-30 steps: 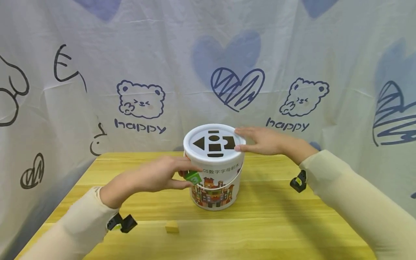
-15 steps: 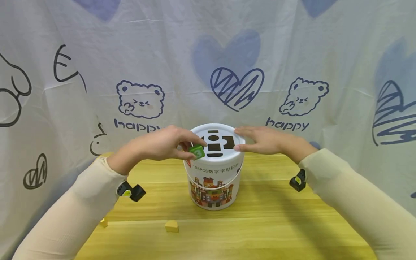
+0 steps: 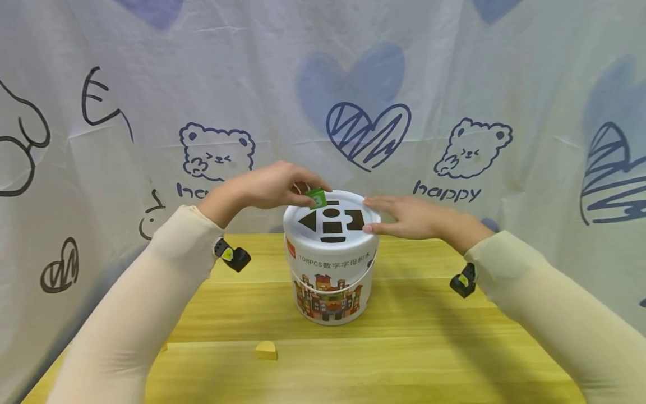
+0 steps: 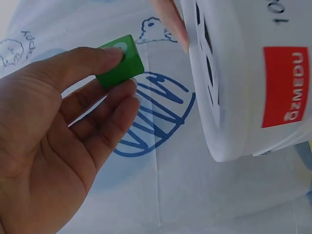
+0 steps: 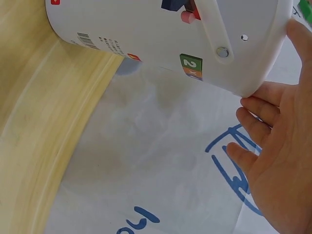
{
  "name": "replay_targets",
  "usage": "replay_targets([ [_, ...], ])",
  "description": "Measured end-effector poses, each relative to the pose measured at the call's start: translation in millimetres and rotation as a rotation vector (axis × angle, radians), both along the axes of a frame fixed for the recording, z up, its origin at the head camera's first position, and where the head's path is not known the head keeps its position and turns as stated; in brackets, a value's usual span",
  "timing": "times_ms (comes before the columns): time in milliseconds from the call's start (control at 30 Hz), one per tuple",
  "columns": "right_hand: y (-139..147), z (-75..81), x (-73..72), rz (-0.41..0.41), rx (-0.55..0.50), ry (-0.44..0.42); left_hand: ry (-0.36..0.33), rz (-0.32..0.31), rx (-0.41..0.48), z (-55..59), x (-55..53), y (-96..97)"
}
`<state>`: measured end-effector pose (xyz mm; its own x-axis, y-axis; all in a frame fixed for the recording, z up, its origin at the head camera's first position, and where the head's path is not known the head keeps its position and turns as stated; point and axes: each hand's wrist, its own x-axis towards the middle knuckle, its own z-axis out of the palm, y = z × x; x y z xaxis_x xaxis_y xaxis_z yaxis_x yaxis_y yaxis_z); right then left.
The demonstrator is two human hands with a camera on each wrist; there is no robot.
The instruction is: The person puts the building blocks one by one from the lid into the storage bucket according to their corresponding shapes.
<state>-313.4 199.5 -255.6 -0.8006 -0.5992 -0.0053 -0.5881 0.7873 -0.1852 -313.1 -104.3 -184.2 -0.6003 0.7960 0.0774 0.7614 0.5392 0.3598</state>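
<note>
My left hand [image 3: 272,185] pinches a green block [image 3: 318,197] between thumb and fingertips, above the far left part of the bucket lid. In the left wrist view the block [image 4: 122,63] shows a pale printed figure, partly under the thumb, and stands apart from the lid. The white toy-block bucket [image 3: 333,269] is upright, its handle hanging down in front. Its white lid [image 3: 348,239] has several dark cutouts, among them a triangle, a circle and a rectangle. My right hand [image 3: 414,217] rests on the lid's right rim with extended thumb and fingers; its lower fingers are relaxed.
A small yellow block [image 3: 266,350] with a rounded side lies on the wooden table [image 3: 414,365], front left of the bucket. Another yellow piece [image 3: 164,347] peeks out by the left sleeve. A printed white curtain [image 3: 303,73] hangs behind the table.
My left hand has risen with the green block from the bucket's front left side to over the lid's far left part. The right hand has stayed at the rim.
</note>
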Motion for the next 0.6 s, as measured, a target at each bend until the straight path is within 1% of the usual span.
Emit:
replay_targets([
  [67, 0.1, -0.5, 0.0, 0.004, -0.004, 0.002, 0.006, 0.010, -0.007, 1.4, -7.2, 3.0],
  [233, 0.8, -2.9, -0.5, 0.017, -0.013, 0.012, 0.021, 0.031, -0.045, 4.4, -21.1, 10.9],
  [467, 1.3, -4.7, -0.8, 0.011, -0.015, 0.015, 0.012, 0.049, -0.113, 6.5, -35.4, 21.7],
  [600, 2.1, -4.9, -1.4, 0.012, -0.022, 0.013, 0.000, 0.044, -0.118, 7.3, -45.4, 29.2],
])
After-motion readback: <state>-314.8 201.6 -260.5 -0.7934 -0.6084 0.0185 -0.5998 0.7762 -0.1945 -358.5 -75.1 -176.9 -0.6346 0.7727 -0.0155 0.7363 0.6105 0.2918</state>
